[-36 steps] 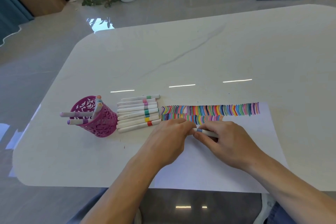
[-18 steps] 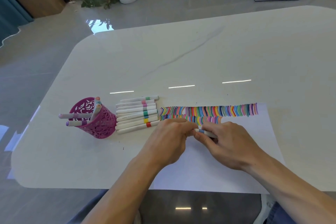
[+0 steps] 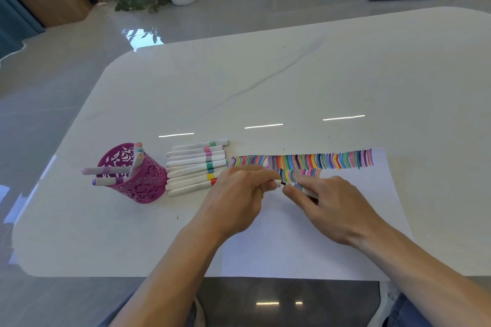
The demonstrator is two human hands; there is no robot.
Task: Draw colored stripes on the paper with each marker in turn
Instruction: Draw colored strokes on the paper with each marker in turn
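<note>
Head view: the left hand (image 3: 239, 194) pinches a white cap (image 3: 277, 182) in curled fingers, just apart from the dark tip of the marker (image 3: 301, 188), which the right hand (image 3: 337, 210) grips by its barrel. Both are over the paper (image 3: 292, 247), near its coloured stripes (image 3: 318, 162). On the surface (image 3: 265, 74) to the left lie a row of markers (image 3: 194, 167) and a pink holder (image 3: 138, 180).

Both my forearms reach in from the near edge, hands almost meeting. My left hand (image 3: 239, 196) lies palm-down, its grip pinching a cap (image 3: 277, 182). My right hand (image 3: 334, 207), knuckles up, curls its grip round a marker (image 3: 303, 188).
</note>
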